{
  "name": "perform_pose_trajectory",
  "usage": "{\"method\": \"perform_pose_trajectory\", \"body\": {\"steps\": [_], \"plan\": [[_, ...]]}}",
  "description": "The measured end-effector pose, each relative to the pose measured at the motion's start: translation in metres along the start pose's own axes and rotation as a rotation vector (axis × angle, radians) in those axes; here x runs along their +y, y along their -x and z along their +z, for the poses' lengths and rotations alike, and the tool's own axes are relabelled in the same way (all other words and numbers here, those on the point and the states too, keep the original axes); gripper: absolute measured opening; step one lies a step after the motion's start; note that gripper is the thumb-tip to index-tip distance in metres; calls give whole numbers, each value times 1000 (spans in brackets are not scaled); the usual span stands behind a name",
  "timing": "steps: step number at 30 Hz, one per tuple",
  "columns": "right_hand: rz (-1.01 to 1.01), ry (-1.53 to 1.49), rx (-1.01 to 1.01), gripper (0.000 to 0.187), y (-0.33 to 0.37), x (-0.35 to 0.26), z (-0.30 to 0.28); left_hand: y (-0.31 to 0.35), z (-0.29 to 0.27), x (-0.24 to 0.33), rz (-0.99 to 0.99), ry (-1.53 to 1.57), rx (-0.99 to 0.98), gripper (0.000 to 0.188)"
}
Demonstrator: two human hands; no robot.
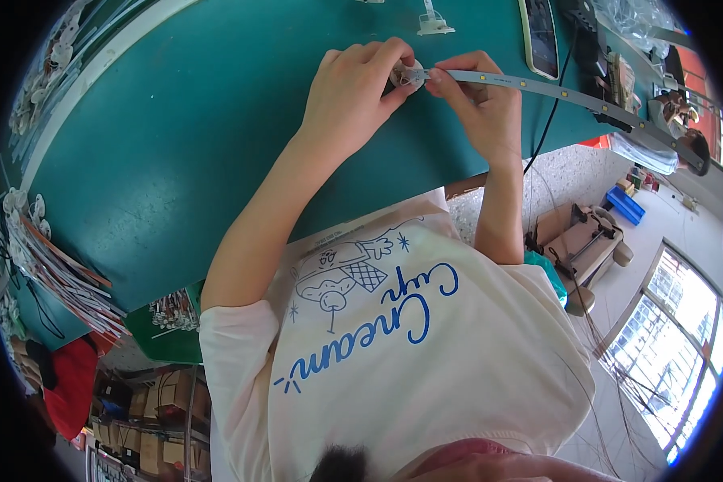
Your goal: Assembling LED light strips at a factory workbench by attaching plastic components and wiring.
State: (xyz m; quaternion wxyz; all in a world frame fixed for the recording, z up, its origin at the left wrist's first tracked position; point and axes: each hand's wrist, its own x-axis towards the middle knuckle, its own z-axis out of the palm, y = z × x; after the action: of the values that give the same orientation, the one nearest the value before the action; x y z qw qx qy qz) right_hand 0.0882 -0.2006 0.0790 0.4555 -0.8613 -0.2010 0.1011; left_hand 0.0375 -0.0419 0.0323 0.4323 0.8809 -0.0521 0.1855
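Note:
Over the green tabletop [193,161], my left hand [357,92] pinches a small round clear-and-white plastic piece [410,76] between thumb and fingers. My right hand [486,100] grips the end of a long narrow LED strip [542,88], dotted with small yellow chips. The strip's near end meets the round piece, and I cannot tell whether the two are joined. From my right hand the strip runs off to the right, past the table's edge. Part of the round piece is hidden by my left fingers. Beyond my hands stands a small clear plastic fitting [435,26].
A phone [541,40] and a black cable [556,116] lie right of my hands. Bundled strips with round white ends [64,265] lie along the left edge. A green bin [165,333] sits below the table's left side. Another person [651,153] is at the far right.

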Motion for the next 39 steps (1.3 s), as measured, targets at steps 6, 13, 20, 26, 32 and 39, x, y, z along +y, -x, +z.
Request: {"method": "perform_pose_trajectory", "body": {"steps": [6, 13, 20, 26, 32, 39], "plan": [[-40, -50, -12, 15, 0, 0, 1, 1, 1, -2, 23, -22, 25, 28], [30, -48, 2, 15, -10, -4, -4, 2, 3, -6, -24, -39, -36, 31], [20, 146, -44, 16, -11, -12, -4, 3, 2, -6, -32, -44, -32, 31], [-46, 279, -3, 15, -10, -19, -3, 3, 2, -6, -14, -55, -21, 31], [-57, 305, -9, 14, -10, -20, -3, 4, 3, -7, -7, -55, -20, 31], [-151, 404, 99, 12, -3, -30, 13, 2, 2, -6, 30, -31, 27, 30]]}}
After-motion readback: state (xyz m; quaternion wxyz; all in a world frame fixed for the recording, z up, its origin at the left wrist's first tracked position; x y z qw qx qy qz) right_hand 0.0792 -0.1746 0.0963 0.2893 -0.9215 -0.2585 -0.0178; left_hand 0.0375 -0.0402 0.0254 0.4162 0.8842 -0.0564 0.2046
